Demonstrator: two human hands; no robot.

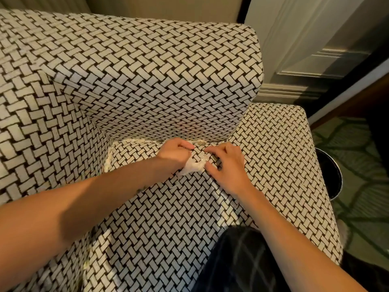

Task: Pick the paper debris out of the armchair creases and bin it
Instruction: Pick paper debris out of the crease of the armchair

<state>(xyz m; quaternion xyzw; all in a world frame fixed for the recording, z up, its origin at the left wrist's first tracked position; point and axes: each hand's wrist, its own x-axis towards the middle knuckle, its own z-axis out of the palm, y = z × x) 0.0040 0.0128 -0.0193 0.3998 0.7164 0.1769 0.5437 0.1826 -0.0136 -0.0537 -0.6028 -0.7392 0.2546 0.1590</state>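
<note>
Green patterned carpet (357,186); black bin (328,169) at 3 o'clock of woven-print armchair (168,81). Left hand (175,152) grip clenched round white paper wad (194,166) at back seat crease. Right hand (227,165) fingertips on seat beside wad, grip cannot tell. Loose paper debris (130,141) in crease at 9 o'clock of hands.

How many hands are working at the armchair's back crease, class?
2. The left hand grips a paper wad by the back crease; the right hand lies just right of it, fingers on the seat. No others show.
</note>
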